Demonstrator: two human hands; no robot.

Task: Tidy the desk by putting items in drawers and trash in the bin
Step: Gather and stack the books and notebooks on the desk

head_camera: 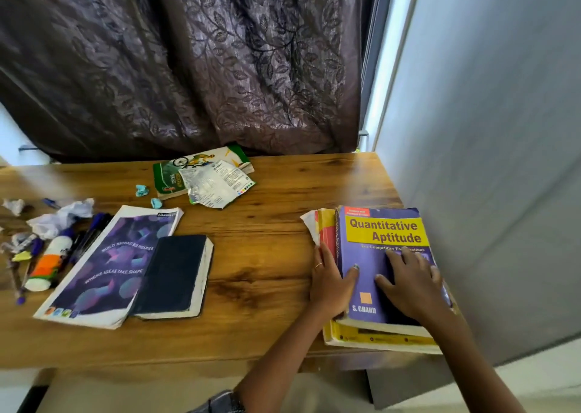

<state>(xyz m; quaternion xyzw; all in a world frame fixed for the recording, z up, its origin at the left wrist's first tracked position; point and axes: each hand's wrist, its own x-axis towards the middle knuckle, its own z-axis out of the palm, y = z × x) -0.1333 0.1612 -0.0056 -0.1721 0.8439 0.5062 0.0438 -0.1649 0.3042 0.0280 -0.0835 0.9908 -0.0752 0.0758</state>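
A thick purple and yellow "Quantitative Aptitude" book (374,255) lies on top of a yellow book (377,338) at the desk's right end. My left hand (330,282) grips the purple book's left edge, thumb on the cover and fingers along the spine. Spread fingers of my right hand (408,283) press flat on its cover. A purple notebook (110,264) with a black book (173,275) overlapping it lies left of centre. A green book (169,176) sits at the back under a crumpled plastic wrapper (217,183).
Crumpled white paper (59,217), pens (91,230), a white glue bottle (47,264) and small scraps crowd the left end of the wooden desk (267,255). Two blue paper balls (147,195) lie near the green book. A dark curtain hangs behind; a grey wall (487,161) borders the right.
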